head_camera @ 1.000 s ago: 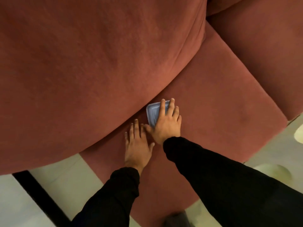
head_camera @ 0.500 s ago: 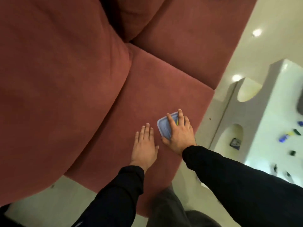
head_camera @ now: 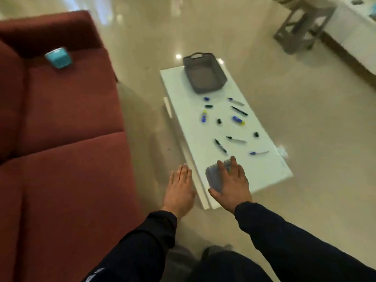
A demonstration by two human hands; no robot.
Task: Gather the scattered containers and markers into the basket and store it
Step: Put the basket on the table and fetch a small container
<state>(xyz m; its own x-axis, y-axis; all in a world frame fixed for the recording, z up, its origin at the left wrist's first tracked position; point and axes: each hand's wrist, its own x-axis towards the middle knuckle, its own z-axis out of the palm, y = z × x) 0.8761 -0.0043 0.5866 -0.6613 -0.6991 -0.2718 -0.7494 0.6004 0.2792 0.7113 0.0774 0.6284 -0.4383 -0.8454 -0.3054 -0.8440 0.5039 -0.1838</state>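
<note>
My right hand [head_camera: 233, 185] grips a clear bluish lidded container [head_camera: 215, 177] from above, over the near end of the white table [head_camera: 270, 169]. My left hand [head_camera: 180, 187] hovers flat with fingers apart, empty, just left of the table's near corner. A grey basket [head_camera: 204, 72] with nothing in it stands at the table's far end. Several markers [head_camera: 220, 146] and small caps lie scattered along the tabletop between basket and hand. A teal container [head_camera: 59, 58] rests on the far seat of the red sofa [head_camera: 67, 159].
The red sofa fills the left side, with a strip of glossy beige floor [head_camera: 146, 123] between it and the table. A grey stool [head_camera: 301, 27] and a white cabinet [head_camera: 356, 23] stand at the far right.
The view swung from the sofa seat to the white table. My right hand lifted the bluish container off the sofa and carried it right, over the table's near end; my left hand followed, empty.
</note>
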